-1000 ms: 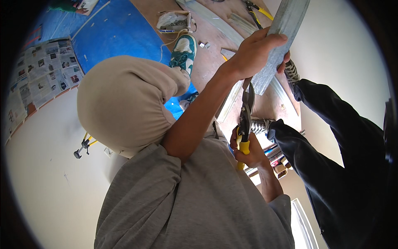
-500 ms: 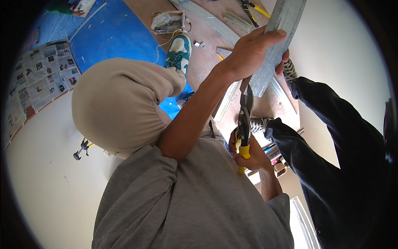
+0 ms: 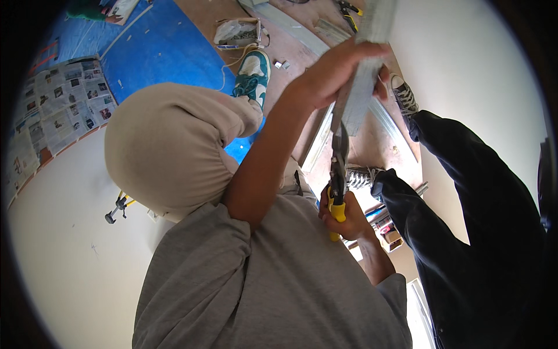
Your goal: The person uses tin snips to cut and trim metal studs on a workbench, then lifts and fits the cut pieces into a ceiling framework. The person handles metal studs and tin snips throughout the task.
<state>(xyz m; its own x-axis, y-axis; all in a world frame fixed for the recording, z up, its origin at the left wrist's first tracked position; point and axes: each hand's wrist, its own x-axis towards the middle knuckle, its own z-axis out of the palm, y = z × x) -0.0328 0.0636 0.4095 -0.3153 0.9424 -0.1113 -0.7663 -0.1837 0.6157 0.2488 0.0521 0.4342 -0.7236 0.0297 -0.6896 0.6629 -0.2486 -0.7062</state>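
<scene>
My left hand (image 3: 326, 77) grips a long galvanized metal channel (image 3: 356, 93), thumb side across its near face and fingertips behind the far edge. The channel slants upward and is blurred toward its top. Below it, my right hand (image 3: 351, 220) is wrapped round the yellow grips of a pair of tin snips (image 3: 339, 168). The dark snip blades point up and meet the channel's lower left corner. How deep they reach into the metal cannot be made out.
A person in black trousers (image 3: 447, 174) stands close at the right. Open box (image 3: 237, 33), yellow-handled tool (image 3: 349, 16) and metal strips (image 3: 285, 26) lie on the floor. Blue sheeting (image 3: 157, 52) and newspaper (image 3: 64, 99) are left; another person's hand (image 3: 113, 18) shows far left.
The channel and my left hand have moved left and slightly down. My right hand has shifted a little left with the snips, whose blades now sit at the channel's corner.
</scene>
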